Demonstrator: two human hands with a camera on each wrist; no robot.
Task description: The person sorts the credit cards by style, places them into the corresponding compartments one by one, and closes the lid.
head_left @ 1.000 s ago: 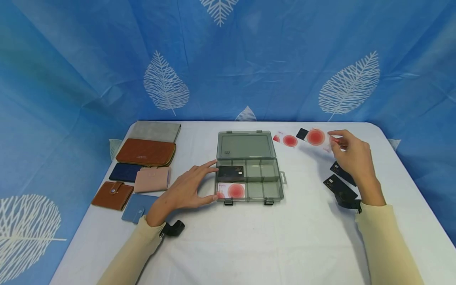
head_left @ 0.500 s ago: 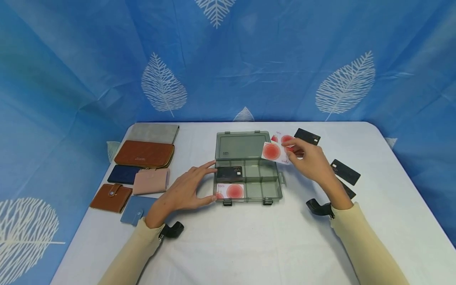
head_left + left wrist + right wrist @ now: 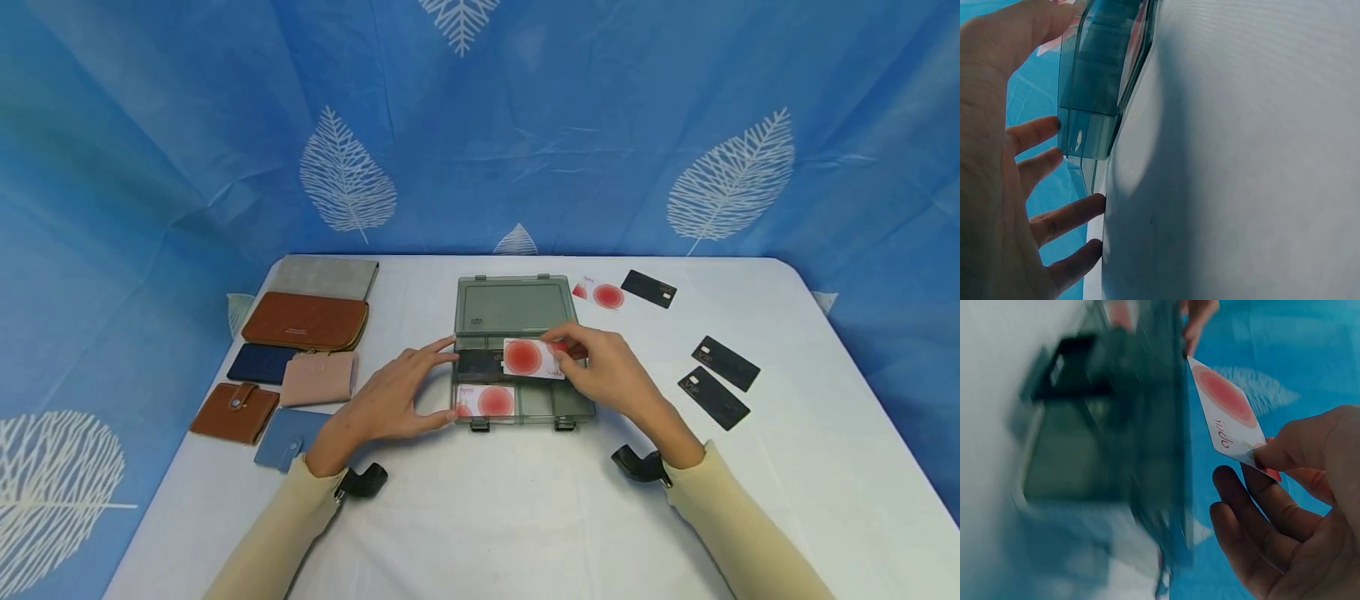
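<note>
Far left on the white table [image 3: 480, 517]: a cluster of wallets [image 3: 300, 358], grey, brown, navy, pink and light blue, lying flat, close together.

Left hand [image 3: 390, 400] rests at the left end of the grey see-through box [image 3: 517, 350], fingers straight and spread, forefinger and thumb touching the box wall; it grips nothing.

Box lid open, lying back flat. Front left compartment holds a white card with red circle [image 3: 487, 401]; back left compartment holds a black card [image 3: 480, 363].

Right hand [image 3: 611, 371] pinches a second white and red card [image 3: 531, 357] between thumb and fingertips, card held over the box, above the black card's right part.

Right of the box: another red-circle card [image 3: 600, 294] and three black cards [image 3: 716, 375] lie loose, well apart from the hands.
</note>
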